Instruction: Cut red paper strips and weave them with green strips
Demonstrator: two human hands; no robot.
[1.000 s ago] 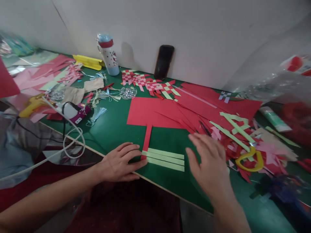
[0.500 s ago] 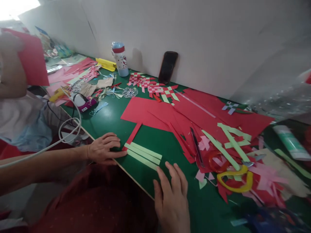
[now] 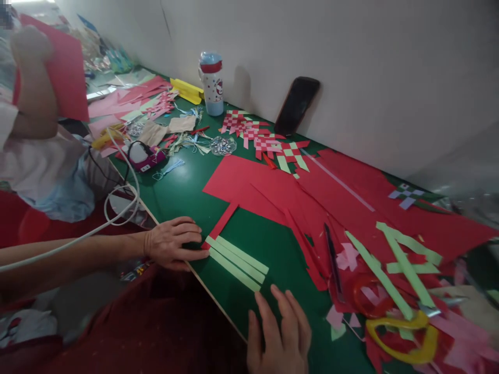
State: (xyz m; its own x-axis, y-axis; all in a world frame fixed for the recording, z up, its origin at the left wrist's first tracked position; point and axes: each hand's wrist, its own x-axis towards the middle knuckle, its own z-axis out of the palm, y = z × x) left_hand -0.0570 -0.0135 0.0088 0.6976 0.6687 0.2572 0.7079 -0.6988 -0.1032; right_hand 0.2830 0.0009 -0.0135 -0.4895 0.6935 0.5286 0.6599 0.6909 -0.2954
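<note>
Three pale green paper strips [image 3: 237, 263] lie side by side on the green table, their left ends on a red paper strip [image 3: 225, 222] that crosses them. My left hand [image 3: 175, 243] rests flat at the table edge, fingers stretched out, with a fingertip on the near end of the red strip. My right hand [image 3: 280, 332] is open, fingers spread, just beside the free right ends of the green strips. One of its fingertips is close to the nearest strip; whether it touches, I cannot tell.
Red paper sheets [image 3: 249, 182], yellow-handled scissors [image 3: 432, 345], a dark pen-like tool [image 3: 332, 259] and scraps lie to the right. Woven paper pieces [image 3: 261, 137], a phone [image 3: 298, 106] and a bottle [image 3: 212, 85] stand behind. A white cable [image 3: 128, 228] and another person's arm [image 3: 37, 98] are at left.
The view has shifted, so the table things appear further right. My right hand sits slightly lower relative to the strips. My left hand stays at the red strip's end.
</note>
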